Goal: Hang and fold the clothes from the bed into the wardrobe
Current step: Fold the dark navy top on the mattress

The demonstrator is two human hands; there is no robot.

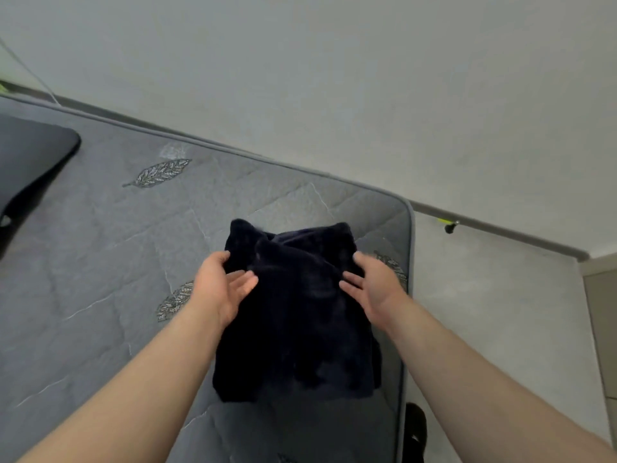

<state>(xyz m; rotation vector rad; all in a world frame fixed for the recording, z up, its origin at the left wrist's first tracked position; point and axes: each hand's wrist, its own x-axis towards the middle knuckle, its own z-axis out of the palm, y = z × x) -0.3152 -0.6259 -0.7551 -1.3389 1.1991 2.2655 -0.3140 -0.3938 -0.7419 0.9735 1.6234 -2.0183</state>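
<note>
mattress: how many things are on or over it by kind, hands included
hands: 2 (left hand, right hand)
dark navy garment: 1
black flat item at the left edge: 1
total: 4

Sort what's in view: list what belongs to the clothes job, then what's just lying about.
Belongs to the job: dark garment on the bed; left hand and right hand at its sides.
Just lying about: dark cushion at the bed's left; small black-and-yellow thing on the floor by the wall; black object beside the bed.
</note>
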